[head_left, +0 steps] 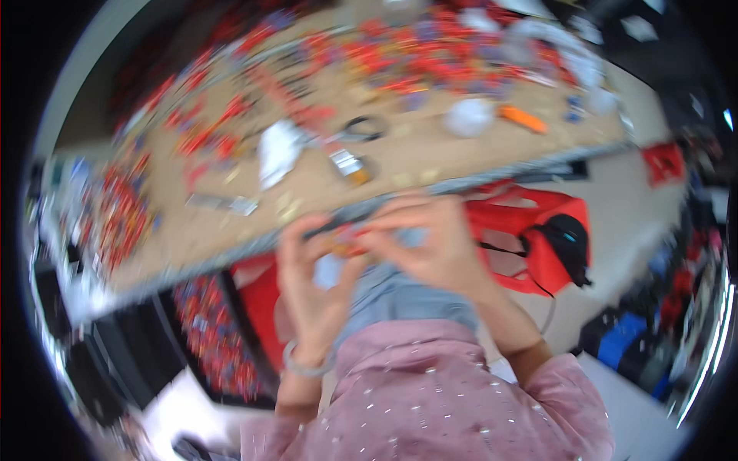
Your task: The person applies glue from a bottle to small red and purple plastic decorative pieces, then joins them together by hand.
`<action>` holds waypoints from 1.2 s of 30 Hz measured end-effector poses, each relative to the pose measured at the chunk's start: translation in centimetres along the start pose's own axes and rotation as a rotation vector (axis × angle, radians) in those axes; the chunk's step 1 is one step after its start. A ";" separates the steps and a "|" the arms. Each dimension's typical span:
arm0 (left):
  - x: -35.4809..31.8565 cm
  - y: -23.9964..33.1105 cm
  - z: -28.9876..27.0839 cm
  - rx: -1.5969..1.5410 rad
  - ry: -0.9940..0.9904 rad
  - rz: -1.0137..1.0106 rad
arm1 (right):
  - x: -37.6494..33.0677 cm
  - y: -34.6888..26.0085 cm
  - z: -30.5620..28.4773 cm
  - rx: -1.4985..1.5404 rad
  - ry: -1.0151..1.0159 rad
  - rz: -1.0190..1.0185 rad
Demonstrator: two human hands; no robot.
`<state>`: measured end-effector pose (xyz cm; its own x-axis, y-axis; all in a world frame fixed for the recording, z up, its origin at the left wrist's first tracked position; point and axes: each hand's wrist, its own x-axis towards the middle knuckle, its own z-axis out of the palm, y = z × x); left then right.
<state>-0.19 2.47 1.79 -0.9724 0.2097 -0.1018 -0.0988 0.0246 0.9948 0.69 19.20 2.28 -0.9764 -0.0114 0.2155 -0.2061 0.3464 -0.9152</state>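
Over my lap, close to the near edge of the table, my two hands meet around a small red and yellow piece (348,244). Motion blur keeps me from making out its kind. My left hand (311,280) has its thumb and fingers curled about the piece from the left, and a bracelet circles that wrist. From the right, the thumb and fingertips of my right hand (423,234) pinch at the same piece. Pale finger covers seem to show on some fingers.
Red and multicoloured small pieces lie heaped across the table (307,173). Also on it are a white crumpled thing (278,154), a black ring (365,128), a white ball-like thing (469,117) and an orange tool (523,119). A dark bin (269,376) of pieces stands left; a red bag (492,223) lies right.
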 end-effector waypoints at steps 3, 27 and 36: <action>0.1 -1.4 -0.6 -0.025 -0.041 0.019 | -0.1 0.0 0.6 0.066 0.013 0.118; 0.2 -2.8 -2.8 0.087 -0.132 0.115 | 0.1 0.3 2.3 0.080 -0.088 0.284; 0.2 -3.4 -4.1 -0.603 -0.274 -0.365 | 0.5 0.7 1.6 0.265 -0.031 0.339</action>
<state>-0.89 -1.54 -1.59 -0.7761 0.5285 -0.3439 -0.5796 -0.3833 0.7191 -0.03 17.90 1.17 -0.9924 0.0323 -0.1188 0.1211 0.0823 -0.9892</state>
